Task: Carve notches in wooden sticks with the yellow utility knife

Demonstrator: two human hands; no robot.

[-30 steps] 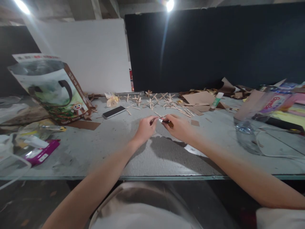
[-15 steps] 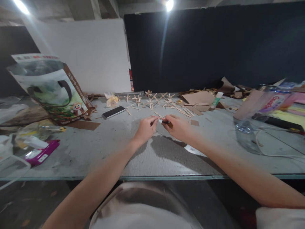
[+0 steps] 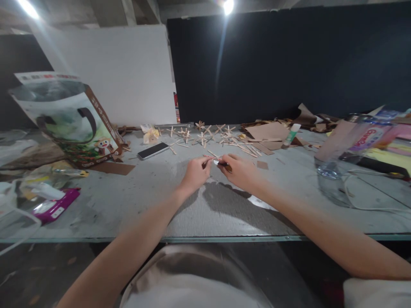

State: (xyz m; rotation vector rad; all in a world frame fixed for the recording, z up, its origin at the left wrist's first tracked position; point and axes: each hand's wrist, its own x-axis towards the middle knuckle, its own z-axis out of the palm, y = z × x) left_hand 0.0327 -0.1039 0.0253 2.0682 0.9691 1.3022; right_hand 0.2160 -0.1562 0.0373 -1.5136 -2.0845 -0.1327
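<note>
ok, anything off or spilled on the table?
Mainly curled brown paper-like scraps heaped at the back right of the grey table: they look ragged, untidy. Pale wooden sticks lie at odd angles. No spill visible.

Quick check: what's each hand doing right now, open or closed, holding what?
Left hand: closed, apparently pinching a thin wooden stick.
Right hand: closed around a small shiny-tipped tool.

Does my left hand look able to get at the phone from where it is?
Probably yes: the phone lies near the left hand, farther left, with nothing standing between them, though that hand seems to be pinching something small.
</note>
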